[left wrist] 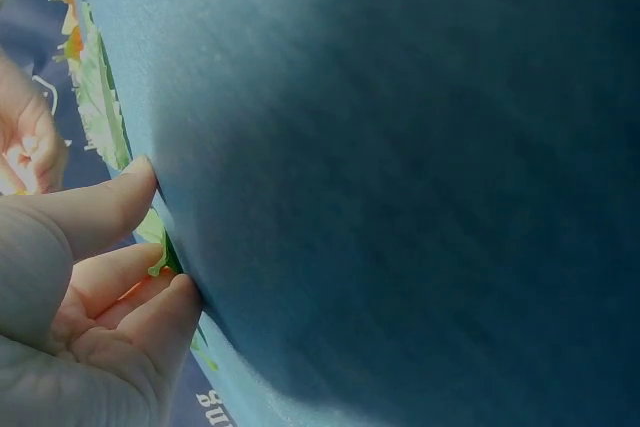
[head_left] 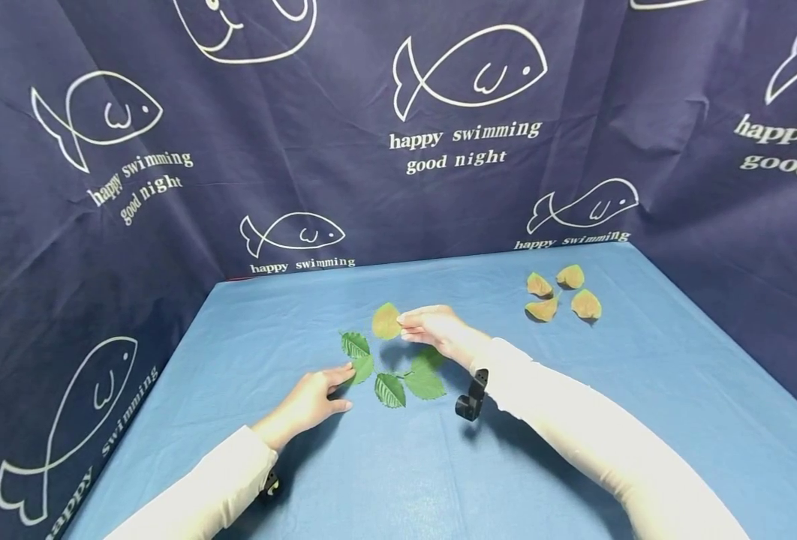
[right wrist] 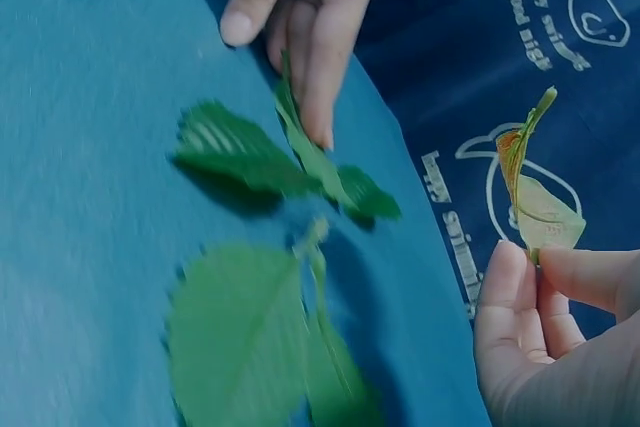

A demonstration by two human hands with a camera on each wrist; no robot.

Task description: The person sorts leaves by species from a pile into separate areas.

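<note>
White sleeves (head_left: 594, 439) come nearest in the head view, both running off the bottom edge. One forearm slants inward to the right hand (head_left: 442, 331), raised above the blue cloth (head_left: 378, 480), its thumb and fingertips pinching a yellow leaf (head_left: 385, 321) by one side. Lower down, the left hand (head_left: 307, 403) reaches forward, thumb spread away, straight fingertips touching a green leaf (head_left: 361, 369) and hiding part of it; other green leaves (head_left: 390, 391) lie between the hands, one partly behind the right hand. From the left wrist, that touched leaf is a sliver beyond the parted thumb and fingers; the right hand is cut off at the left edge, its hold hard to make out. From the right wrist, the pinch on the yellow leaf shows plainly, while the nearest green leaves blur and run past the bottom edge.
</note>
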